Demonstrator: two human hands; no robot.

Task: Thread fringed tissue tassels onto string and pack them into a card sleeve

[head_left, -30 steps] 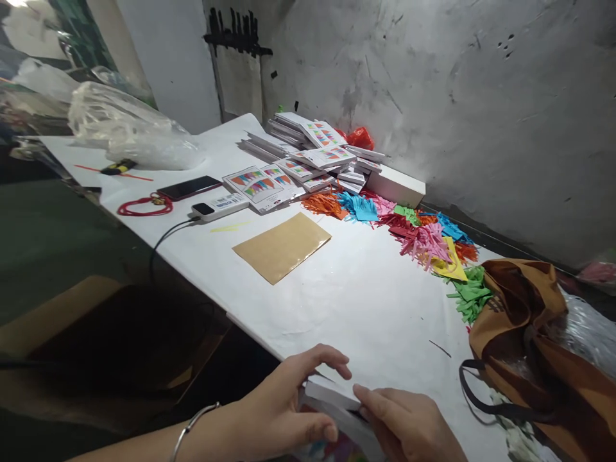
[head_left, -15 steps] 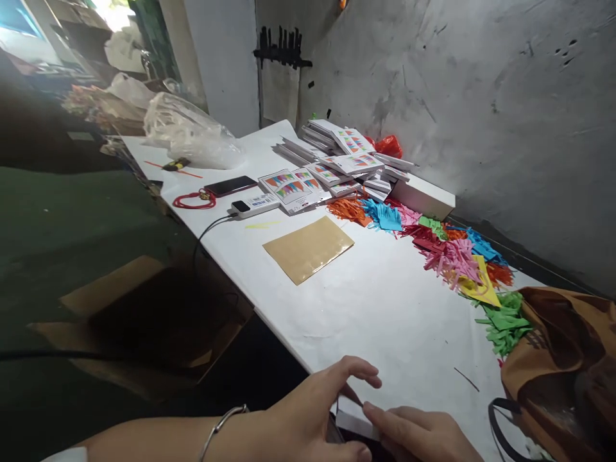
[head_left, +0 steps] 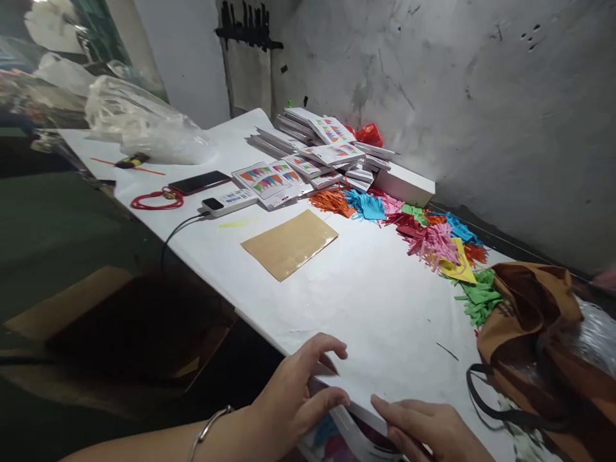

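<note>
My left hand [head_left: 296, 398] grips the near left corner of a flat white packet [head_left: 359, 410] at the table's front edge, thumb below and fingers curled over the top. My right hand [head_left: 423, 427] pinches the packet's near right edge. Coloured paper shows inside the packet's clear underside [head_left: 332, 436]. A metal bangle [head_left: 209, 427] circles my left wrist.
A brown sheet [head_left: 289, 244] lies mid-table. Behind it sit printed white packets [head_left: 308, 163], a white box [head_left: 409, 186], a phone [head_left: 199, 182], a power bank with cable [head_left: 226, 204] and a red cord [head_left: 156, 200]. Coloured paper fringes [head_left: 433, 240] line the wall. A brown bag [head_left: 543, 346] sits right; an open carton [head_left: 110, 340] stands below left.
The head view has swung left and back. My hands have stayed on the white packet, and my left fingers have closed more firmly over its corner.
</note>
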